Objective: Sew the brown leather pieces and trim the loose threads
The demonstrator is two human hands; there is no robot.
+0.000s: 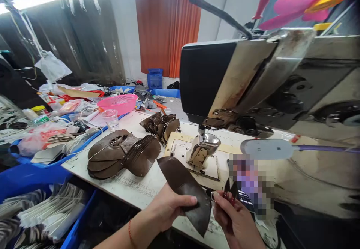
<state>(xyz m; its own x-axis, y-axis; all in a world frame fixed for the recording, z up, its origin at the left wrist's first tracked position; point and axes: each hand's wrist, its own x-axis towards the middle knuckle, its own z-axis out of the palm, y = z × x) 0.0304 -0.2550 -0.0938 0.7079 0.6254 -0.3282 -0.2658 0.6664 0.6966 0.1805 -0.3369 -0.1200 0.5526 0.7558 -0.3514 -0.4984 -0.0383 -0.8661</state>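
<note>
My left hand (171,207) grips a curved dark brown leather piece (187,192), thumb on top and fingers underneath. At the piece's right edge is my right hand (236,219), closed, with thumb and fingertip pinched together close to the leather. What looks like a small pair of scissors (232,193), dark and pointed with some red, sits in that hand, partly hidden by the fingers. Behind the leather stands the sewing machine's metal post (203,147). To its left lie stacked brown leather pieces (107,153) and a fanned bundle of them (143,153).
The sewing machine head (208,80) overhangs the right side. A blurred phone (250,185) lies beside my right hand. Another leather bundle (161,125) sits behind the post. At left are a pink basket (119,104), a clear cup (110,118) and blue bins (75,226) with stacked pieces.
</note>
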